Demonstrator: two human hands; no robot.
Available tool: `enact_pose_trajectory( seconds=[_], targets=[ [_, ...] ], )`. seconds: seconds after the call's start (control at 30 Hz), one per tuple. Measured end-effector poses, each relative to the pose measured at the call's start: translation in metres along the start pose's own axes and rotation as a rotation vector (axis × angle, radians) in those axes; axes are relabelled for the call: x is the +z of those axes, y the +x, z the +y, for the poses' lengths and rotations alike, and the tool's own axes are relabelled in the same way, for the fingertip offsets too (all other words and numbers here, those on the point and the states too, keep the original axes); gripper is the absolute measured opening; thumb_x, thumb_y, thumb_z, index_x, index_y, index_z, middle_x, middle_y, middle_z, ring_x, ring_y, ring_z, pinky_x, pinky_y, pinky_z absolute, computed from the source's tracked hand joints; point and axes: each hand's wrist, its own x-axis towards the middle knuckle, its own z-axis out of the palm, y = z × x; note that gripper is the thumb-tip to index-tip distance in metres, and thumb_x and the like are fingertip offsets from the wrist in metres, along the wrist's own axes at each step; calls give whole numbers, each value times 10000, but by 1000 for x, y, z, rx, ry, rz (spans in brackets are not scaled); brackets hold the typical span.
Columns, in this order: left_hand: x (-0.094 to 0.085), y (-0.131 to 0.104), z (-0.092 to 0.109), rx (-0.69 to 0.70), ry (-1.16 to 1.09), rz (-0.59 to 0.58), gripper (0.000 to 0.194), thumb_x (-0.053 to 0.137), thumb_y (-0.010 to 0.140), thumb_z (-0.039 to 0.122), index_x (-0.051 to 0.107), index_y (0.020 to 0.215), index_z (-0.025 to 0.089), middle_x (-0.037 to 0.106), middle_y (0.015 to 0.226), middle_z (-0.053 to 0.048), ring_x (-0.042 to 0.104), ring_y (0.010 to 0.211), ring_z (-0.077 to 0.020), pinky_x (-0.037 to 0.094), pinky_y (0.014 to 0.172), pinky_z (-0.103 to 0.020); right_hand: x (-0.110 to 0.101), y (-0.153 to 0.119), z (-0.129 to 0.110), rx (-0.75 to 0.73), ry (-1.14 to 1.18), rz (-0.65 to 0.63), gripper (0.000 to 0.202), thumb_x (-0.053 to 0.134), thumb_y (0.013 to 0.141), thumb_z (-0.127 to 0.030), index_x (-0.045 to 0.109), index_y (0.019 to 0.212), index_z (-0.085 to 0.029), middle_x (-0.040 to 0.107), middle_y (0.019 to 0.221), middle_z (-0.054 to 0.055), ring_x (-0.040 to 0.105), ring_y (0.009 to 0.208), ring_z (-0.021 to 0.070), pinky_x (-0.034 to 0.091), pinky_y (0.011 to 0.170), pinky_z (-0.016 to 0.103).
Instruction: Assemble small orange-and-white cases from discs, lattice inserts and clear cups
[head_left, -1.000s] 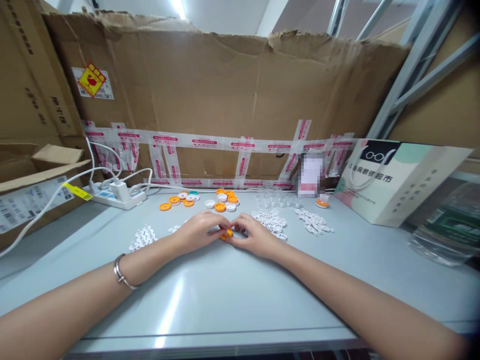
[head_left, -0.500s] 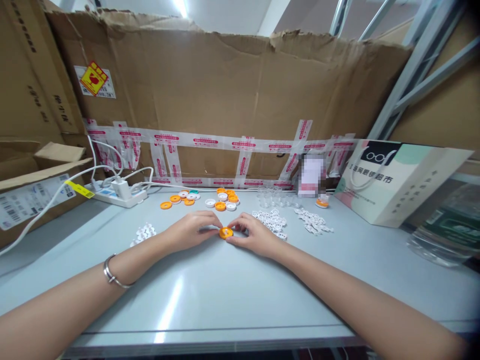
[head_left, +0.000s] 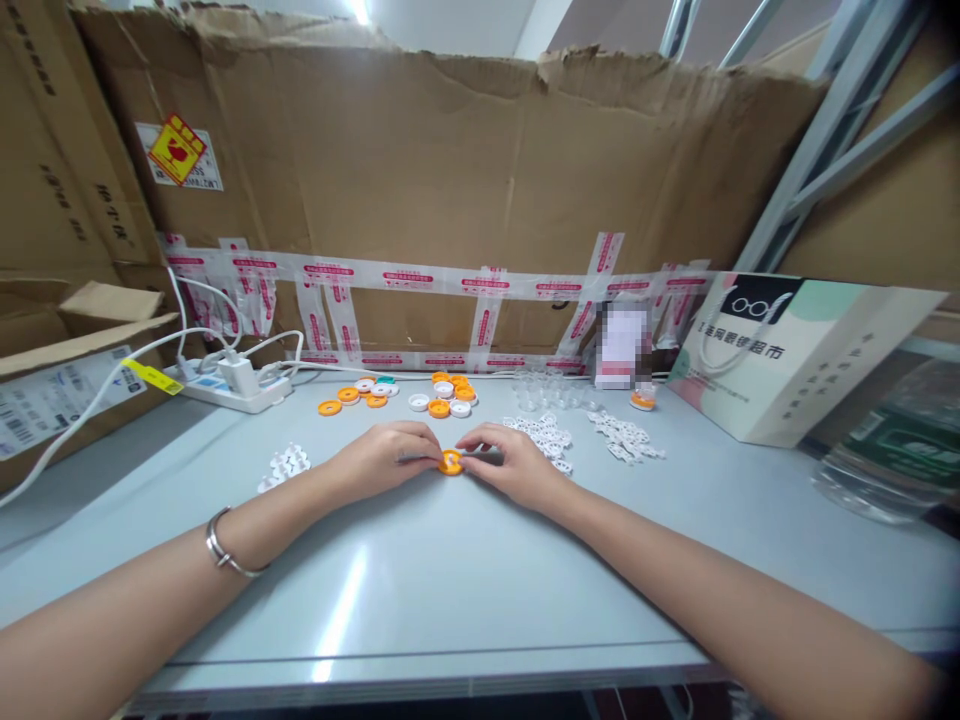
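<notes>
A small round orange plastic cap (head_left: 451, 463) with a whitish piece in its middle sits between my two hands at the centre of the table. My left hand (head_left: 390, 455) pinches its left edge between thumb and fingers. On the other side, my right hand (head_left: 517, 462) has thumb and forefinger closed at the cap's right edge. Just behind the right hand is a pile of small white plastic parts (head_left: 540, 432). More white parts (head_left: 285, 466) lie left of my left forearm. Orange and white caps (head_left: 439, 408) are grouped beyond the hands.
Clear plastic cups (head_left: 547, 388) stand at the back, near an orange-based piece (head_left: 642, 399). A power strip (head_left: 232, 390) with white cables sits at the back left. On the right are a paper bag (head_left: 757, 370) and a water bottle (head_left: 892, 450). Cardboard (head_left: 450, 160) walls the back.
My right fingers have shifted slightly at the cap's right edge, and the thumb now lies higher along its side. The left hand keeps its pinch. The camera view has moved slightly.
</notes>
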Motion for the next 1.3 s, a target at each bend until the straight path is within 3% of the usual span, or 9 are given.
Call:
enact_pose_trajectory(
  seconds=[0.27, 1.3],
  targets=[
    [5, 0, -1, -18, -25, 45, 184, 544, 832, 262, 671, 943, 190, 680, 845, -34, 623, 749, -113, 472, 713, -192, 1, 1, -1, -21, -6, -17, 108, 564, 783, -206, 660, 829, -183, 657, 841, 25, 600, 781, 123, 471, 719, 239],
    [6, -1, -3, 7, 49, -34, 218, 480, 867, 234, 676, 950, 190, 642, 862, -47, 606, 770, -117, 464, 724, -201, 4, -5, 3, -243, -134, -71, 209, 512, 847, -228, 674, 978, -215, 670, 963, 47, 621, 882, 137, 495, 815, 265]
  ],
)
